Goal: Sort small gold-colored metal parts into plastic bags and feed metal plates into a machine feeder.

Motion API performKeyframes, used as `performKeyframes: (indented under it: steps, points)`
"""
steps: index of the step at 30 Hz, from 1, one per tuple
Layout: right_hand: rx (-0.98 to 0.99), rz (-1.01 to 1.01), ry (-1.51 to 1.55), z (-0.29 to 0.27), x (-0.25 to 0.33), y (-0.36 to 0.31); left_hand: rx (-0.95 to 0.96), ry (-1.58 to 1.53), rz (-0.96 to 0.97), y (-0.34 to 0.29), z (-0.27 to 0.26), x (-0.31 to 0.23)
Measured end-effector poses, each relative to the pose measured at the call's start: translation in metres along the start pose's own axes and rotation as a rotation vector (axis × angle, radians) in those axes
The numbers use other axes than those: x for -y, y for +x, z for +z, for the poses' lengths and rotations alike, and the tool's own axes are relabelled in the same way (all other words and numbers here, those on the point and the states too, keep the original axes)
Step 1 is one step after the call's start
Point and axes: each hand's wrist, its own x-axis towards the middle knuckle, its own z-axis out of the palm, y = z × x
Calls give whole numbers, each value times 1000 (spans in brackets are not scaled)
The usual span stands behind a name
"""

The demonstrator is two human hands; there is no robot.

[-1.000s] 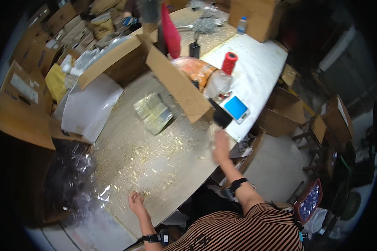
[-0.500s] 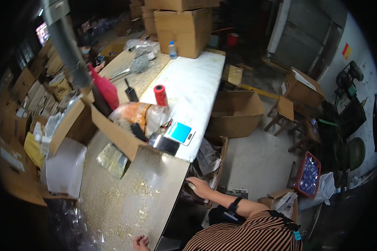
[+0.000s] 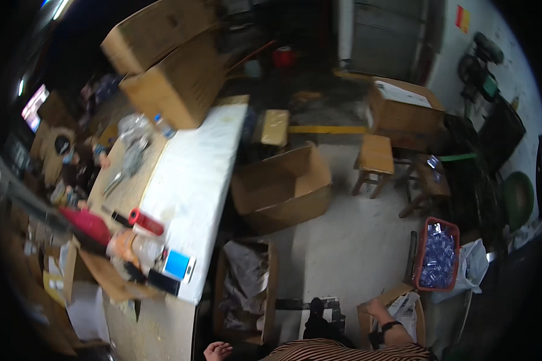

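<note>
1. The left grip (image 3: 218,350) hung nearest, low beside the worktop (image 3: 193,156), fingers loosely curled and partly open, with nothing visible in it.
2. The right grip (image 3: 378,309) was at a small box (image 3: 421,325); blur hid its fingertips, so whether it held anything could not be told. The likeliest trouble was the forearm (image 3: 398,334) catching the cardboard and tipping the box, or the fingers snagging the pale sheeting (image 3: 407,311) inside. The box lay directly at this grip, touching or just below, which one was unclear; the sheeting sat just right of it.
3. Farther off, beyond the box, a red basket (image 3: 456,256) brimmed with clear pieces (image 3: 436,253); a knock from the arm could have spilled them.
4. Leftward, a white device (image 3: 179,265) with a blue screen lay near the worktop's edge, where a bump might have toppled it.
</note>
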Motion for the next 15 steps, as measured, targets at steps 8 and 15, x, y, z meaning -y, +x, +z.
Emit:
performKeyframes:
  steps: [8,15]
  points:
    - [428,101,-130,58,-190,-67,420,148,40,167,212,-19]
    - [634,655,717,-33,-104,-95,573,479,-104,199,382,-41]
